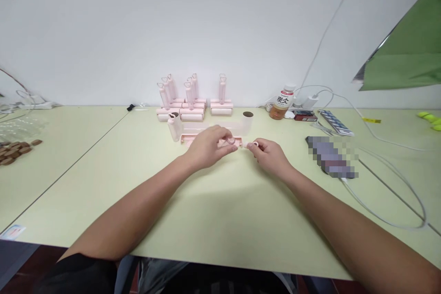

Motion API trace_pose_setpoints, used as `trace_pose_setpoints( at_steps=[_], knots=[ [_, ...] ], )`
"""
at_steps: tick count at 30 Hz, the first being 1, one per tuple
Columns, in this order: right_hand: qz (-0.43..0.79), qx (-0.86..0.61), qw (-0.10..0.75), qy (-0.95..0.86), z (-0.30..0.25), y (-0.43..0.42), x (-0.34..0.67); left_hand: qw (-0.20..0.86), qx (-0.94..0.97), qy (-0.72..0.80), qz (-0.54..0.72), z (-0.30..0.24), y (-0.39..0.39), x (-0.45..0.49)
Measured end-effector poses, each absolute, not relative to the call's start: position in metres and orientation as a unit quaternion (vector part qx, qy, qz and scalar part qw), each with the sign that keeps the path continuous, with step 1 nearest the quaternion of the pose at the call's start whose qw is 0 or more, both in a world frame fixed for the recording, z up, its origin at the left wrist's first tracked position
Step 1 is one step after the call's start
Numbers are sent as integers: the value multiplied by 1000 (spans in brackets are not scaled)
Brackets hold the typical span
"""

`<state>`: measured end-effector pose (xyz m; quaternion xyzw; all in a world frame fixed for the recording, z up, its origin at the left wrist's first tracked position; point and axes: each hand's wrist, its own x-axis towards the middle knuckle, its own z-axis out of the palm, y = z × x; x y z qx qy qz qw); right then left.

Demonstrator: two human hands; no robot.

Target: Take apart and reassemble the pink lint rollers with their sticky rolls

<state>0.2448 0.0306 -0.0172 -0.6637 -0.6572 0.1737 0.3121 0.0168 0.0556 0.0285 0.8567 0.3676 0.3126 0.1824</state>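
Note:
My left hand (207,146) is closed around a pink plastic part with a wire loop (231,140), near the middle of the table. The fingers hide much of that part. Just to its right, my right hand (271,156) pinches a small pale pink piece with a ring-shaped end (251,145). The two pieces are close together; I cannot tell whether they touch. Behind my left hand lies an open pink tray-like shell (186,138). A clear pinkish cover (196,127) is beyond it. White hollow rolls stand at either side, a left roll (176,128) and a right roll (247,123).
Several pink lint rollers (192,115) with upright handles line the wall. To the right are a drink bottle (281,103), a blurred phone (330,158) on a white cable (379,220), and a patterned box (336,122). Brown discs (15,150) lie far left.

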Motion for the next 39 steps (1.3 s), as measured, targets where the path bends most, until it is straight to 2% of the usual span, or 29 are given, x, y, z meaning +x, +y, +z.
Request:
trace_pose_setpoints(
  at_steps=[6,10,13,20,22,23,25,27,29,31,34,39],
  knots=[
    [103,-741,234,-621,-19,63,274,344,711,433,434,31,64,12],
    [81,-753,206,-620,-21,85,277,456,632,453,433,31,71,11],
    [87,-751,208,-621,-21,95,276,500,587,466,434,29,70,11],
    [131,-709,313,-619,-5,61,257,609,508,380,476,1,55,25],
    [198,-654,355,-638,2,44,243,628,514,356,463,-8,53,35],
    [274,-598,401,-638,6,39,236,631,528,348,450,-11,52,40],
    [350,-523,469,-619,16,34,230,605,577,348,423,-14,50,47],
    [307,-519,503,-619,25,40,232,522,654,377,396,-15,48,46],
    [182,-576,469,-644,31,53,241,410,733,411,354,-16,44,41],
    [97,-641,372,-665,31,69,251,328,789,425,299,-18,38,33],
    [77,-669,305,-673,21,88,257,272,831,415,250,-19,29,25],
    [61,-691,284,-662,-1,100,253,215,853,405,248,0,38,27]
  ],
)
